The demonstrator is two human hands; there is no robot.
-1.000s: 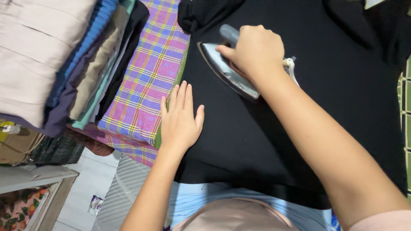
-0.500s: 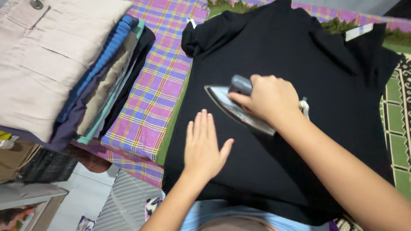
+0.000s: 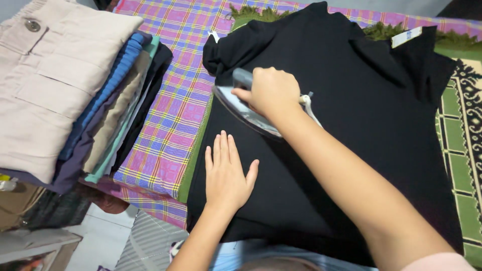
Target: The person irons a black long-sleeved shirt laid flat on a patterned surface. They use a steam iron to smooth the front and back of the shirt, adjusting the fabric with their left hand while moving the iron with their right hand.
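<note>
Head view: right hand (image 3: 271, 93) wraps closed around the handle of the iron (image 3: 241, 108), a heavy, hot-soled tool resting near the black shirt's (image 3: 361, 115) left sleeve; left hand (image 3: 226, 173), fingers spread flat, pins the soft, limp cloth on the plaid-covered surface (image 3: 175, 115).

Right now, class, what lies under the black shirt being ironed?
Under the black shirt a green cloth shows at its left edge, over a plaid cloth. A patterned green mat shows at the right. Whatever lies beneath the shirt's middle is covered.
</note>
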